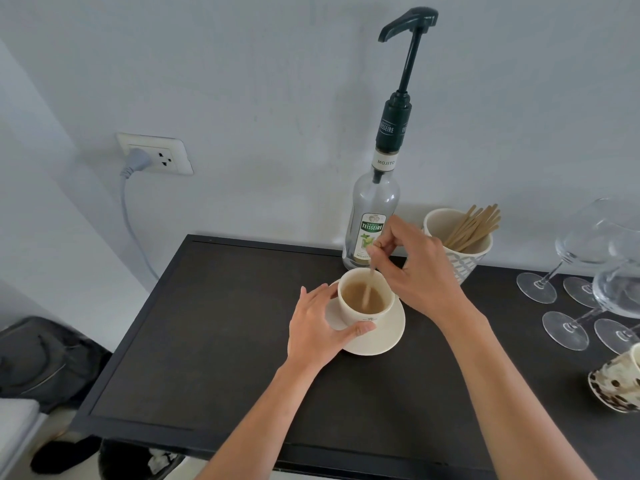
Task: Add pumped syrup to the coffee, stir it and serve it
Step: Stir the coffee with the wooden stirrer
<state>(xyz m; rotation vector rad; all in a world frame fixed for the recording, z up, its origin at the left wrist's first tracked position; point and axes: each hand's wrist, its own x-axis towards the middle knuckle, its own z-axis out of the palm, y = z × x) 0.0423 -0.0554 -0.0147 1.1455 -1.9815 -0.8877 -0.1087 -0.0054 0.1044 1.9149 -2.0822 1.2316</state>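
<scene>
A cream cup of milky coffee (363,299) stands on a cream saucer (391,336) in the middle of the dark table (207,334). My left hand (317,329) curls round the cup's left side, thumb on its front. My right hand (415,268) pinches a wooden stir stick (369,289) whose lower end dips into the coffee. Just behind the cup stands a clear syrup bottle (375,216) with a tall dark pump (408,32), its spout pointing left.
A patterned pot of wooden stir sticks (460,244) stands right of the bottle. Several wine glasses (588,271) crowd the table's right side, with a spotted cup (616,386) at the right edge. A wall socket with a plugged cable (152,154) is at left.
</scene>
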